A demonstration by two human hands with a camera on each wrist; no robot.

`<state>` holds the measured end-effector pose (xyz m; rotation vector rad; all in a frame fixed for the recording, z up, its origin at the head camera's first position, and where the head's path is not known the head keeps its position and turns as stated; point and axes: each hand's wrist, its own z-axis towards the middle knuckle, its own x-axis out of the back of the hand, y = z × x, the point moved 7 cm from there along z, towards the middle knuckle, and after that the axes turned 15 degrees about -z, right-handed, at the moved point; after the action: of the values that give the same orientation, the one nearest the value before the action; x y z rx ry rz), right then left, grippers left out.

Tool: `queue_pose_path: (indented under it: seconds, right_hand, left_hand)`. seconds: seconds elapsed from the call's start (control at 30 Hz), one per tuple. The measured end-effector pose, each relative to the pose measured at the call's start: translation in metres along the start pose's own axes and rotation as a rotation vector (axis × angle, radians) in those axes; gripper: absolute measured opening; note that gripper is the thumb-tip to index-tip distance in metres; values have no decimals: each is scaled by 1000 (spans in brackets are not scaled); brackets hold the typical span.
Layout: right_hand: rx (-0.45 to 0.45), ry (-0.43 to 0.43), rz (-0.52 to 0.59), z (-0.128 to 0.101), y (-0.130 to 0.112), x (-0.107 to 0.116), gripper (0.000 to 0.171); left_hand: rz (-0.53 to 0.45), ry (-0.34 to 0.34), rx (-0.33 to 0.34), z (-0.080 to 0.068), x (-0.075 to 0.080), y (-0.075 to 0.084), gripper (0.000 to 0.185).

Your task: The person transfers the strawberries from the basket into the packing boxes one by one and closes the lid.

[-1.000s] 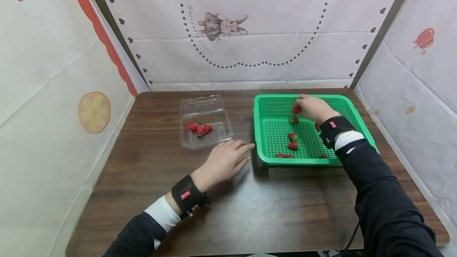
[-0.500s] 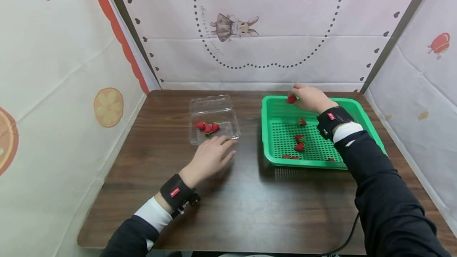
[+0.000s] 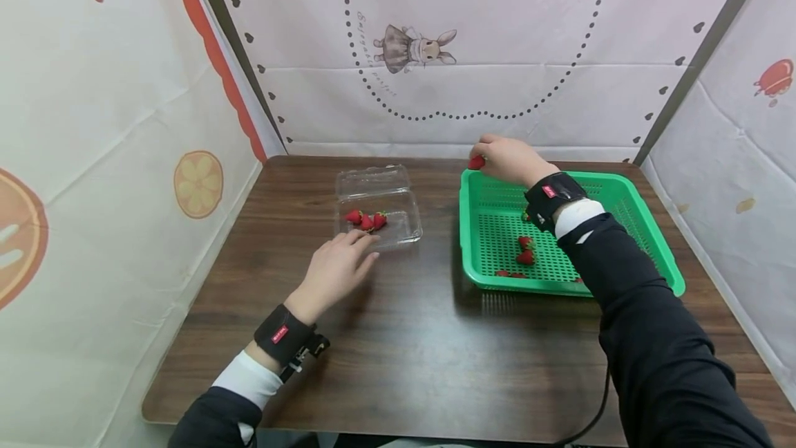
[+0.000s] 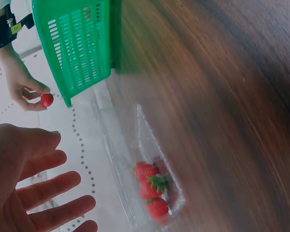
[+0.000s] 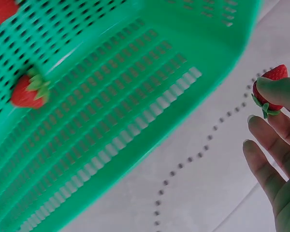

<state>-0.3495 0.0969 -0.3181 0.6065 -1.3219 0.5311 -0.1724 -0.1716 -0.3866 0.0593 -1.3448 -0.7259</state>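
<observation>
I'm keeping my left hand point(image 3: 336, 266) flat, fingers relaxed and holding nothing, resting on the table point(image 3: 404, 351) just before the clear clamshell box point(image 3: 379, 216) of strawberries, while my right hand point(image 3: 506, 159) is pinching a strawberry point(image 3: 476, 162) above the green basket's point(image 3: 647, 240) far-left corner.

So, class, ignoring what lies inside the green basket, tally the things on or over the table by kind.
Strawberries: 4 (3 in the box, 1 strawberry pinched by the right hand)
Clear clamshell box: 1
Green basket: 1
Total: 6
</observation>
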Motion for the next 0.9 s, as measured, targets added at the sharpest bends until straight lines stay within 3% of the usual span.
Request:
queue_pose_path:
  seconds: [0.4,0.63,0.9]
  right_hand:
    - [139,-18,3,55,-75,7,19]
    - [201,-23,-19,78,-107,-5,23]
    - [213,-104,-69,93,-131,-27,26]
  left_hand:
    - [42,38,64,-9,5,-22,35]
    - [74,42,78,-14,5,-28,34]
    - [92,36,99,-19,3,-35,34]
